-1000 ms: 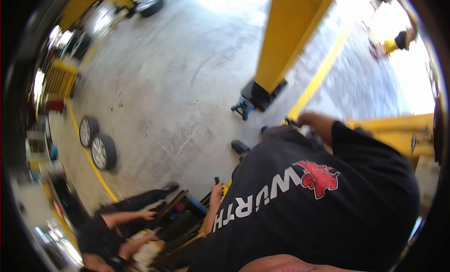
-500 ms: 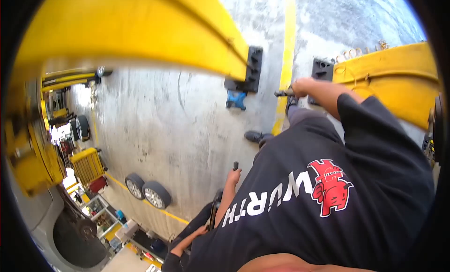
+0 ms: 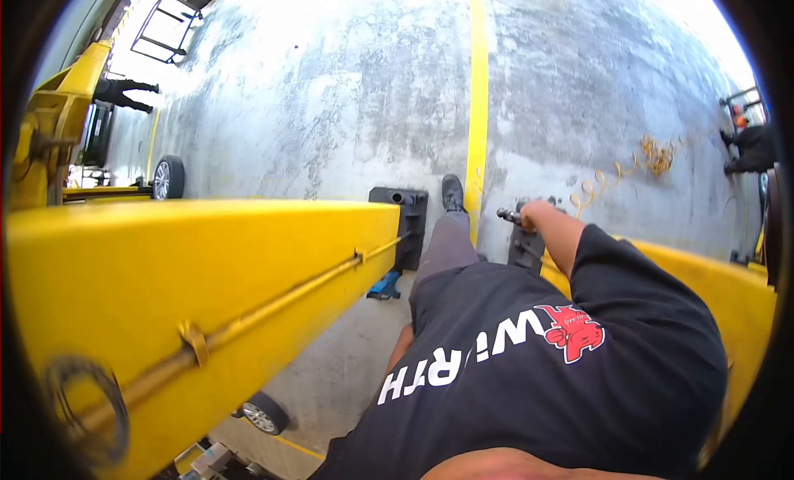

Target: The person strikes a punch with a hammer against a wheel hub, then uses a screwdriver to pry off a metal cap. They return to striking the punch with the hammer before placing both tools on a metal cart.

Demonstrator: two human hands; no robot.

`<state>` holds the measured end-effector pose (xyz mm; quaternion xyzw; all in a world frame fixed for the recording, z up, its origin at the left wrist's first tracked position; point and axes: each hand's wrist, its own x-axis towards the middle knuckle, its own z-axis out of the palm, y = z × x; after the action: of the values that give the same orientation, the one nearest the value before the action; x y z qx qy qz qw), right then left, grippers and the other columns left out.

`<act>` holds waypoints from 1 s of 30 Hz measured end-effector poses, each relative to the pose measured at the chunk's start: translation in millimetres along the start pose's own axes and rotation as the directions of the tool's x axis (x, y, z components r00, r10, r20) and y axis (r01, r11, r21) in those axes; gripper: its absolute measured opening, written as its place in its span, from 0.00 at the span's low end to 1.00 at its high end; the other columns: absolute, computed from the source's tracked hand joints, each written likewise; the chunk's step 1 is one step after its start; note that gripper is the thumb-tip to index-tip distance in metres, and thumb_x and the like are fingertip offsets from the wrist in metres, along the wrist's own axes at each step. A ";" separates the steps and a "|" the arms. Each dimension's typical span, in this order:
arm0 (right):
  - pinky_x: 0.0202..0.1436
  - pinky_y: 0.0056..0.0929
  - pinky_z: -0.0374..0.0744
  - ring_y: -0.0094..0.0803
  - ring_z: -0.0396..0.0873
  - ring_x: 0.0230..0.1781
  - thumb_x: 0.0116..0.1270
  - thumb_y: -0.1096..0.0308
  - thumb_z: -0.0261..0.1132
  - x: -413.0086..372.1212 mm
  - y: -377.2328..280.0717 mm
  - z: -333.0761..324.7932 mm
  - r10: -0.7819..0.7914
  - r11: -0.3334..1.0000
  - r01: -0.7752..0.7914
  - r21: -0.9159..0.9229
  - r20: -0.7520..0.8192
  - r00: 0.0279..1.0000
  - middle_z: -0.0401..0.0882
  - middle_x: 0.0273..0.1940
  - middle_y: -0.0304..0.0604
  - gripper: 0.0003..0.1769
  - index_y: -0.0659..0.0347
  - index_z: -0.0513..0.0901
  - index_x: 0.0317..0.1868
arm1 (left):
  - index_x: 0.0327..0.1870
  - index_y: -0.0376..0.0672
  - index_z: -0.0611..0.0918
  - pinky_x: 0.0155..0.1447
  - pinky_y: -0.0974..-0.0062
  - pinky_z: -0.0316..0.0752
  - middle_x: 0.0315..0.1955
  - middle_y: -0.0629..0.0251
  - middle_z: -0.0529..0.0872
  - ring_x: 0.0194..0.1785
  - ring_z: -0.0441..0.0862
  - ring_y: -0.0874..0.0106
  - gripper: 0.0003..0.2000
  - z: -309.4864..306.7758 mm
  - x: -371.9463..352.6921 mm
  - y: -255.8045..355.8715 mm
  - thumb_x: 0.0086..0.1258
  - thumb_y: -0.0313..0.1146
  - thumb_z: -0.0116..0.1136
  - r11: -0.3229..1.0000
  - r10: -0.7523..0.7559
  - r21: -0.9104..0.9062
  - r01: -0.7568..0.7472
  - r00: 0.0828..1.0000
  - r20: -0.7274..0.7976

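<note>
Now stepping between yellow lift columns; right hand, centre-right, is gripping a dark tool. Left hand is slipping from view, grip untellable.

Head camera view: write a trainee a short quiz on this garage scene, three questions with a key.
1. Short answer: what does the person's bare right hand hold?
2. True or false: the big lettering across the black cloth T-shirt is green.
3. Fill the gap: in the picture, the coiled yellow-orange hose lies to the ____ of the straight yellow line painted on the grey concrete floor.

Key
1. A slender dark hand tool; its exact type is too small to tell.
2. False; it is white.
3. Right.
</note>
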<state>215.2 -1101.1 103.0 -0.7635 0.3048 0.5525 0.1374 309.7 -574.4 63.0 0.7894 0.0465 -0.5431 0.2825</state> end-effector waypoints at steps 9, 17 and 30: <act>0.40 0.43 0.85 0.43 0.90 0.37 0.57 0.62 0.74 87.5 123.8 -99.1 0.088 0.880 -0.065 0.470 -0.028 0.996 0.89 0.37 0.56 0.16 0.62 0.91 0.43 | 0.57 0.32 0.82 0.46 0.57 0.78 0.47 0.50 0.87 0.45 0.85 0.57 0.27 -29.4 171.1 263.1 0.69 0.50 0.59 0.942 -0.111 0.330 0.054 0.981 0.157; 0.45 0.41 0.84 0.40 0.89 0.43 0.60 0.59 0.74 156.5 217.8 -240.2 0.010 0.918 -0.076 0.390 0.169 0.986 0.90 0.44 0.51 0.19 0.60 0.90 0.49 | 0.58 0.34 0.83 0.54 0.56 0.78 0.51 0.47 0.87 0.53 0.85 0.55 0.27 -125.6 305.2 474.4 0.70 0.50 0.55 0.782 -0.268 0.621 0.045 0.924 0.271; 0.46 0.39 0.84 0.41 0.88 0.45 0.57 0.63 0.73 337.2 315.0 -712.8 -0.099 0.925 0.098 0.367 -0.016 0.995 0.89 0.45 0.52 0.18 0.63 0.89 0.47 | 0.59 0.36 0.83 0.62 0.55 0.76 0.57 0.45 0.85 0.61 0.82 0.52 0.28 -152.1 357.0 765.0 0.74 0.52 0.50 0.969 -0.188 0.180 0.169 0.978 0.095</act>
<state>631.2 -1841.0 81.0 -0.7379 0.3639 0.4791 0.3059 871.9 -1221.8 88.1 0.7718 0.0549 -0.6113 0.1661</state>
